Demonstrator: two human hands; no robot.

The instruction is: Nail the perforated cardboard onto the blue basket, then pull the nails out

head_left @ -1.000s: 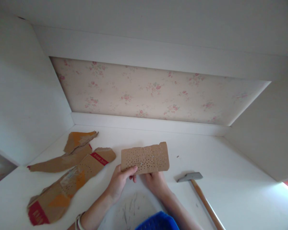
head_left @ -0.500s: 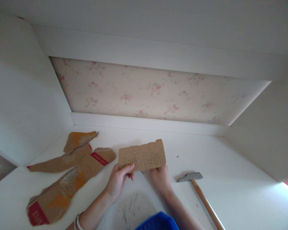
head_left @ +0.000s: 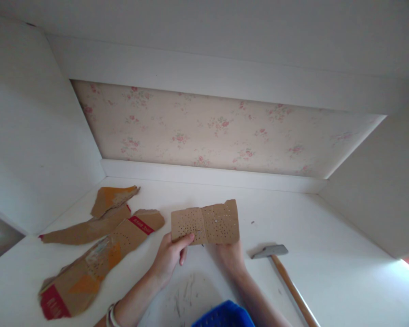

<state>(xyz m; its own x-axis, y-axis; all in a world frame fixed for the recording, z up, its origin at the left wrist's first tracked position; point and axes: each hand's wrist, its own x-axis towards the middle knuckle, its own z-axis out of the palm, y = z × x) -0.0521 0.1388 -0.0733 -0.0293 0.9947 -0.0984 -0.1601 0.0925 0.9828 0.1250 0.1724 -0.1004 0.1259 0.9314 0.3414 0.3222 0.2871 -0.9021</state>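
Both my hands hold up a small brown cardboard piece [head_left: 206, 222] full of punched holes, tilted toward me above the white table [head_left: 327, 254]. My left hand [head_left: 170, 254] pinches its lower left corner, thumb on the front. My right hand [head_left: 230, 254] grips its lower right edge from behind, so most of the fingers are hidden. The piece bends slightly along a crease in its middle.
Torn cardboard scraps [head_left: 98, 245] with red and orange print lie on the table to the left. A hammer [head_left: 282, 272] with a wooden handle rests to the right. A blue basket [head_left: 225, 315] shows at the bottom edge. White walls and a floral panel [head_left: 207, 131] close in the alcove.
The perforated cardboard has been lifted off the table and tilted up toward me, now bent at its middle crease. My right hand shifted to the right edge.
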